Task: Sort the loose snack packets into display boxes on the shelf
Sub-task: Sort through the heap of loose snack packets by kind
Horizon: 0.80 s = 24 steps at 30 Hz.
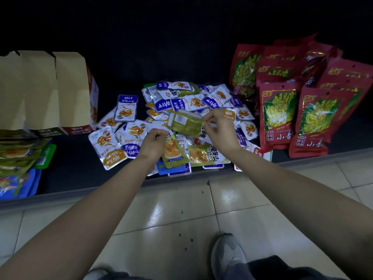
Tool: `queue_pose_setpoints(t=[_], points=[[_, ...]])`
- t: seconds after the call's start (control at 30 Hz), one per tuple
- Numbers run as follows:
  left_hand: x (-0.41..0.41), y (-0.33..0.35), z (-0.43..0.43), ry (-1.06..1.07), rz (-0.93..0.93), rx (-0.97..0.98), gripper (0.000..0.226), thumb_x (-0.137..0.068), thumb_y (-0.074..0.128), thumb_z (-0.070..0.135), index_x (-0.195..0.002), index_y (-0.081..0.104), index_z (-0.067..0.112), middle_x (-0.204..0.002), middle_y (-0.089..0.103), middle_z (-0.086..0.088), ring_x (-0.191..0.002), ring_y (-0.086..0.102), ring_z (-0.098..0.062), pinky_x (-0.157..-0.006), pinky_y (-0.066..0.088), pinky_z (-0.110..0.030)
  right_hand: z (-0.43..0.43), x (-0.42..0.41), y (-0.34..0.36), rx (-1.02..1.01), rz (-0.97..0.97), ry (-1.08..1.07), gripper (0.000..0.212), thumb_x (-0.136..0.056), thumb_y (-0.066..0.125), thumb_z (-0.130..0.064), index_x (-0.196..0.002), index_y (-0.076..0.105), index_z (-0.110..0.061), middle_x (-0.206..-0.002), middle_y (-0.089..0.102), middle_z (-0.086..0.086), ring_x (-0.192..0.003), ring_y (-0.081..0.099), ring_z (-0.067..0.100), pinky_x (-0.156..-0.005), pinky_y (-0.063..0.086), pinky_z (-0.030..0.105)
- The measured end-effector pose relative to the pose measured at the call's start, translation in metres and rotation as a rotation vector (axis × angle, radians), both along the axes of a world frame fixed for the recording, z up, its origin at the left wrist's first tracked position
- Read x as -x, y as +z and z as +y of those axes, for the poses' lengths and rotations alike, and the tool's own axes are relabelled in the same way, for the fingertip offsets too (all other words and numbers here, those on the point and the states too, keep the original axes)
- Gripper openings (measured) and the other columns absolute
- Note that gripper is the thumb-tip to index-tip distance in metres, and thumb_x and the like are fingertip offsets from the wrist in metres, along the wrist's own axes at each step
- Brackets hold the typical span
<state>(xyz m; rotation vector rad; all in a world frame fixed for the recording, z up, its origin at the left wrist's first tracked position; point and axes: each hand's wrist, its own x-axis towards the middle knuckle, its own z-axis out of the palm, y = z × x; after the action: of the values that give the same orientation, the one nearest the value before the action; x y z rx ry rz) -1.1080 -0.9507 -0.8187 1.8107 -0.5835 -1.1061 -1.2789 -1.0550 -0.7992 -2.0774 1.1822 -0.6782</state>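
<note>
Fingers (212, 116) of the right hand (220, 132) pinch a packet (185, 124) over the pile (181, 102). The left hand (154, 142) grips a second packet (173, 153). Mid-sort: both likely go to the box (40, 87) at the shelf's (80, 178) left end.

Red bags (278, 118) at 3 o'clock carry white "小香" beside a small "膨化食品" box. At the pile's 6 o'clock edge a green packet (203, 155) reads "魔芋爽". White-purple packets (126, 108) show "劲仔" upside down. The held packet (185, 125) shows only a barcode
</note>
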Motion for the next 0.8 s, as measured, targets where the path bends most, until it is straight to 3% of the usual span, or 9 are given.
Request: queue_pose_setpoints(t=[0.1, 0.17, 0.27, 0.37, 0.43, 0.5, 0.63, 0.73, 0.8], points=[[0.000, 0.002, 0.002, 0.052, 0.142, -0.029, 0.050, -0.093, 0.043, 0.063, -0.107, 0.064, 0.020, -0.126, 0.060, -0.004, -0.117, 0.056, -0.026, -0.103, 0.043, -0.043, 0.017, -0.014, -0.002, -0.138, -0.062, 0.079, 0.015, -0.091, 0.064, -0.005, -0.089, 0.053, -0.014, -0.087, 0.061, -0.005, -0.083, 0.062, 0.009, -0.077, 0.050, 0.022], [0.000, 0.004, 0.004, 0.054, 0.221, 0.003, 0.071, -0.077, 0.046, 0.083, -0.110, 0.065, 0.023, -0.121, 0.066, -0.006, -0.113, 0.061, -0.026, -0.102, 0.045, -0.046, 0.027, -0.021, -0.003, -0.264, -0.053, 0.230, 0.017, -0.086, 0.070, -0.006, -0.085, 0.057, -0.017, -0.088, 0.066, -0.002, -0.072, 0.067, 0.012, -0.064, 0.053, 0.025], [-0.002, 0.005, 0.005, 0.111, 0.194, 0.022, 0.049, -0.088, 0.061, 0.055, -0.118, 0.058, 0.016, -0.115, 0.068, -0.005, -0.100, 0.066, -0.022, -0.088, 0.053, -0.037, 0.032, -0.026, -0.005, -0.314, 0.027, 0.434, 0.010, -0.084, 0.074, -0.014, -0.089, 0.066, -0.017, -0.099, 0.070, 0.001, -0.088, 0.067, 0.014, -0.075, 0.053, 0.024], [-0.008, 0.000, 0.010, 0.159, 0.159, 0.015, 0.017, -0.099, 0.056, 0.026, -0.112, 0.055, 0.016, -0.109, 0.066, -0.004, -0.090, 0.063, -0.020, -0.084, 0.051, -0.034, 0.027, -0.019, -0.008, -0.214, 0.101, 0.351, 0.003, -0.088, 0.068, -0.013, -0.091, 0.069, -0.013, -0.090, 0.071, -0.001, -0.079, 0.065, 0.006, -0.077, 0.052, 0.026], [-0.014, -0.003, 0.015, 0.159, 0.092, 0.006, 0.012, -0.098, 0.059, 0.023, -0.105, 0.058, 0.014, -0.097, 0.064, -0.002, -0.086, 0.061, -0.019, -0.075, 0.050, -0.029, 0.017, -0.008, -0.014, -0.096, 0.285, 0.279, 0.010, -0.087, 0.067, -0.013, -0.096, 0.068, -0.012, -0.096, 0.070, 0.002, -0.087, 0.065, 0.015, -0.078, 0.052, 0.031], [-0.020, -0.002, 0.018, 0.202, 0.059, 0.000, 0.014, -0.093, 0.066, 0.023, -0.097, 0.062, 0.010, -0.088, 0.065, -0.003, -0.077, 0.062, -0.017, -0.064, 0.049, -0.025, 0.009, 0.002, -0.020, -0.065, 0.562, 0.301, 0.031, -0.082, 0.072, -0.021, -0.112, 0.063, -0.016, -0.114, 0.062, 0.005, -0.106, 0.058, 0.022, -0.088, 0.050, 0.036], [-0.035, 0.001, 0.021, 0.380, 0.100, -0.031, 0.043, -0.080, 0.079, 0.036, -0.104, 0.062, 0.003, -0.095, 0.070, -0.010, -0.084, 0.068, -0.027, -0.076, 0.057, -0.038, 0.010, 0.000, -0.030, 0.040, 0.854, 0.370, 0.067, -0.075, 0.079, -0.035, -0.133, 0.049, -0.019, -0.131, 0.045, 0.007, -0.124, 0.041, 0.026, -0.099, 0.039, 0.038], [-0.044, 0.007, 0.024, 0.428, 0.106, -0.007, 0.041, -0.083, 0.076, 0.036, -0.106, 0.062, 0.005, -0.093, 0.069, -0.008, -0.079, 0.066, -0.023, -0.070, 0.052, -0.030, 0.006, -0.010, -0.037, 0.114, 0.881, 0.321, 0.060, -0.077, 0.077, -0.040, -0.126, 0.052, -0.016, -0.125, 0.053, 0.008, -0.119, 0.048, 0.026, -0.096, 0.039, 0.037], [-0.049, 0.009, 0.028, 0.449, 0.089, 0.008, 0.035, -0.084, 0.075, 0.033, -0.103, 0.063, 0.005, -0.095, 0.069, -0.008, -0.082, 0.065, -0.023, -0.074, 0.052, -0.031, 0.000, -0.015, -0.037, 0.148, 0.811, 0.237, 0.045, -0.081, 0.072, -0.039, -0.114, 0.059, -0.012, -0.114, 0.059, 0.010, -0.108, 0.055, 0.027, -0.089, 0.042, 0.035]])
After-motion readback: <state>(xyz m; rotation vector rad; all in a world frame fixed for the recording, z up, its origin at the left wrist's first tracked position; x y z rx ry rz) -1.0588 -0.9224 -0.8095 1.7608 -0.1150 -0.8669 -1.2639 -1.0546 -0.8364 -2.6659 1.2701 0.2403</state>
